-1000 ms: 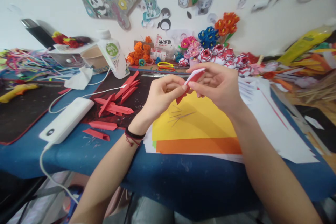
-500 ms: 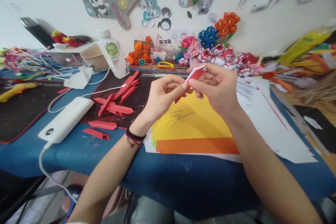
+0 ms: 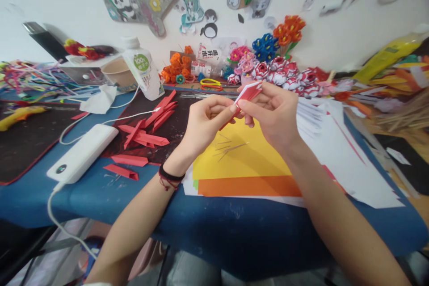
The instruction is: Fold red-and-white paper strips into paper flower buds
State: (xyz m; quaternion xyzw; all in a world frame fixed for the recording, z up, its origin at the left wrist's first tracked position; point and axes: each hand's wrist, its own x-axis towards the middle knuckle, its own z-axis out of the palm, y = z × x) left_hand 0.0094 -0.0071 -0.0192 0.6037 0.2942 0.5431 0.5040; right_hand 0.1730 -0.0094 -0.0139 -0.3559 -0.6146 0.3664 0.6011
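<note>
Folded red paper pieces [image 3: 146, 138] lie left of center, seemingly grouped within reach, while the left hand [image 3: 203, 125] pinches the lower part of a folded red-and-white paper [image 3: 249, 93] at upper center and the right hand [image 3: 279, 114] grips it higher, apparently to steady its creases.

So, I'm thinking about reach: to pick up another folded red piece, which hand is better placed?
Probably the left hand: it is nearer the folded red pieces on the dark mat. The right hand is farther off. Both hold the red-and-white paper.
</note>
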